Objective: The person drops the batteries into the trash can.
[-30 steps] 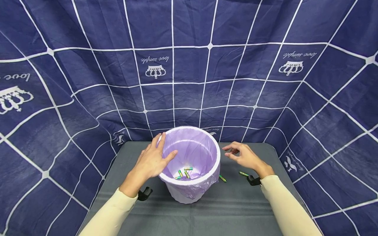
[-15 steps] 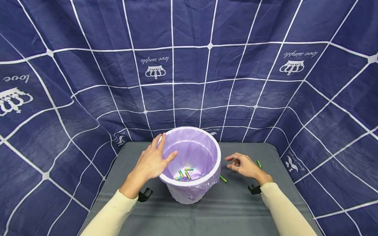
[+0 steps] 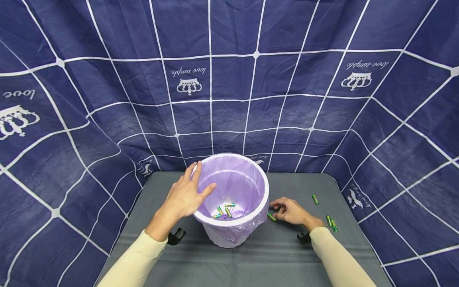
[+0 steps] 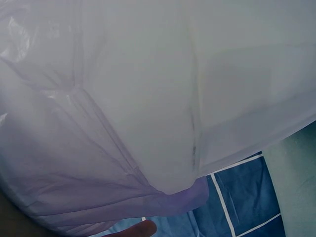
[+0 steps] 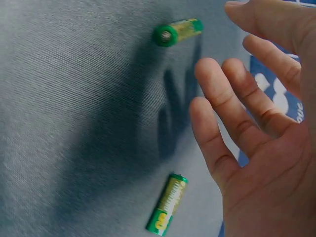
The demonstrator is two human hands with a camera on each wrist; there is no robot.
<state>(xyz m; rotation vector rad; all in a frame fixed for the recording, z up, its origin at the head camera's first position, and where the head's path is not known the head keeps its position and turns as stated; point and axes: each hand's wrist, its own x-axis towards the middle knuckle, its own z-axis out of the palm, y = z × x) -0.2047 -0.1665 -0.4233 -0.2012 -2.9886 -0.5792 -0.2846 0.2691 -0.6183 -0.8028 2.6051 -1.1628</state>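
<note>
Four green-and-gold batteries (image 3: 228, 213) lie at the bottom of a white bin (image 3: 222, 236), inside the thin purple liner (image 3: 234, 183) that covers its inner wall and hangs down over the outside of the rim. The bin stands upright on the grey tabletop (image 3: 279, 259). The left hand (image 3: 184, 197) rests on the left side of the rim, its fingers spread and fairly straight along the edge, its thumb reaching over the bin's mouth. From the left wrist the bin's pale wall and the crumpled liner fill most of the view, with a single fingertip (image 4: 143, 229) low down.

The right hand (image 3: 291, 212) is low over the tabletop, just to the right of the bin. Its fingers are gently bent and, from the right wrist, plainly apart from the thumb. One loose battery (image 3: 271, 217) lies between that hand and the bin, just beside the thumb. Beyond the wrist a lone battery (image 3: 314, 199) lies farther back, and a pair of batteries (image 3: 334, 225) lie side by side nearer the right sleeve (image 3: 337, 251). Both wrists wear black straps (image 3: 176, 236), and a navy cloth (image 3: 229, 79) with white grid lines and upside-down crowns hangs behind and at both sides
</note>
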